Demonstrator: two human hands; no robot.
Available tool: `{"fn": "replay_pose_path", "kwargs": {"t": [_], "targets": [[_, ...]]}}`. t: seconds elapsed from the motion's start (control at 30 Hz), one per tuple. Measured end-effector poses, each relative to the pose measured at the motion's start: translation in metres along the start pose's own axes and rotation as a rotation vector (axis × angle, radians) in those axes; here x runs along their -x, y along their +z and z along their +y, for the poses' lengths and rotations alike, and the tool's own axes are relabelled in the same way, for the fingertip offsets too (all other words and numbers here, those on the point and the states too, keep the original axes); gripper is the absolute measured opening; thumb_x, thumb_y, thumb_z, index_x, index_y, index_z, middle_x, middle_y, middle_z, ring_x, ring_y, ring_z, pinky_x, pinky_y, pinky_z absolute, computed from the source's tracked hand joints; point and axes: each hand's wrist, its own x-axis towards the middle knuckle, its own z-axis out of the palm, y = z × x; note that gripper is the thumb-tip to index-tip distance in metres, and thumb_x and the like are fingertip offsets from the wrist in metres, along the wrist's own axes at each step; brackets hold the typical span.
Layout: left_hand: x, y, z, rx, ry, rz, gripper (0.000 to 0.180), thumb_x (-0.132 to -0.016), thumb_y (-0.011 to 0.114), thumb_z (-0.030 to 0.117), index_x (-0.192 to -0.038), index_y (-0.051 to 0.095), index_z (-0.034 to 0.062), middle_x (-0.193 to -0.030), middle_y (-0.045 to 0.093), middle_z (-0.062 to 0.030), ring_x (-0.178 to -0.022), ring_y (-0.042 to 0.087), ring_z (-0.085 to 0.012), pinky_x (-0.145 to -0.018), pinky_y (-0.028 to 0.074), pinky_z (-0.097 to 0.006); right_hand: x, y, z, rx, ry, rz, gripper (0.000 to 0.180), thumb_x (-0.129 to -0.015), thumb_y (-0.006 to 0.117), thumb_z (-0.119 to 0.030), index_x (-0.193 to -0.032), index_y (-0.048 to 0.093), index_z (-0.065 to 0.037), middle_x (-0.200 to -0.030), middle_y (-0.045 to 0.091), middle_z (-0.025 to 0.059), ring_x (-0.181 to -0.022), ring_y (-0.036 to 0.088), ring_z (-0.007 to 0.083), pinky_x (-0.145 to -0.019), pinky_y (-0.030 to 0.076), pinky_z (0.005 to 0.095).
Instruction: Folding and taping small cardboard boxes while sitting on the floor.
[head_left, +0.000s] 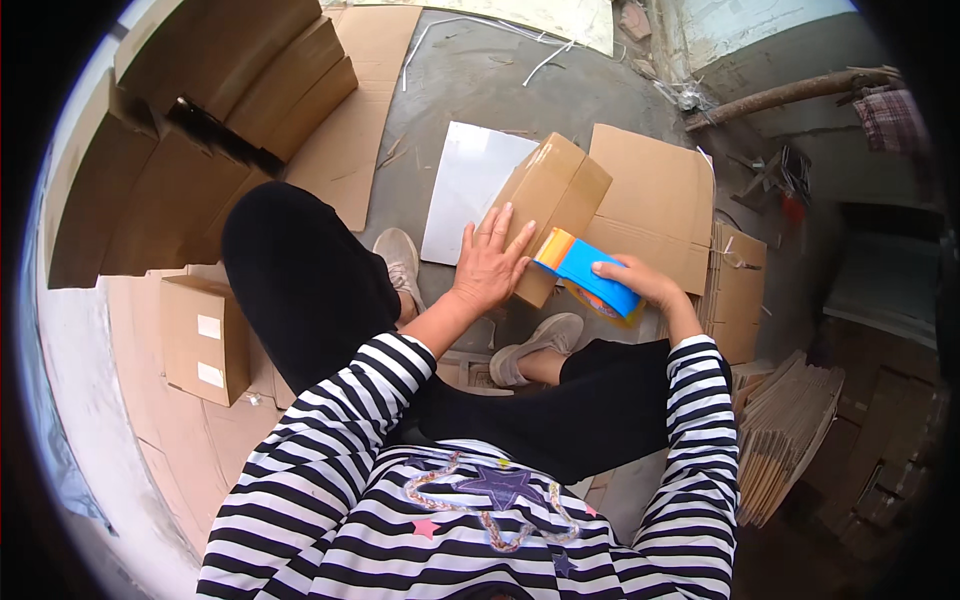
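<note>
Cardboard box (548, 200) under flat left hand (489, 266), right hand (632, 280) gripping half-hidden tape dispenser (588, 274)

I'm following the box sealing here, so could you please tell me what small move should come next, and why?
Probably draw the blue tape dispenser along the cardboard box: the right hand holds it at the box's near edge, while the left hand presses flat on the box, steadying it.

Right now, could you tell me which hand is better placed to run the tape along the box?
The right hand, probably: it already has the blue tape dispenser in its grip, set against the small cardboard box. The left hand lies flat on the box, steadying it.
</note>
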Motion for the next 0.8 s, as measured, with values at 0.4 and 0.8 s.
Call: {"fn": "replay_pose_path", "kwargs": {"t": [0.4,0.8], "targets": [[-0.010,-0.004,0.004,-0.200,0.111,-0.104,0.050,-0.089,0.042,0.030,-0.136,0.035,0.0186,-0.144,0.022,-0.0161,-0.133,0.021,-0.0324,-0.105,0.016,-0.051,-0.009,-0.006,0.005,0.001,-0.114,-0.025,0.073,-0.073,0.057,-0.059,-0.110,0.057,0.004,-0.101,0.061,0.0176,-0.087,0.059,0.0244,-0.078,0.046,0.0326],[-0.017,-0.002,0.013,-0.211,0.204,-0.174,0.057,-0.085,0.040,0.029,-0.137,0.032,0.0091,-0.144,0.026,-0.0139,-0.135,0.020,-0.0279,-0.108,0.012,-0.047,-0.023,-0.002,0.024,0.074,-0.195,-0.052,0.081,-0.071,0.054,-0.067,-0.108,0.059,0.005,-0.097,0.062,0.0189,-0.090,0.060,0.0260,-0.078,0.047,0.0339]]}}
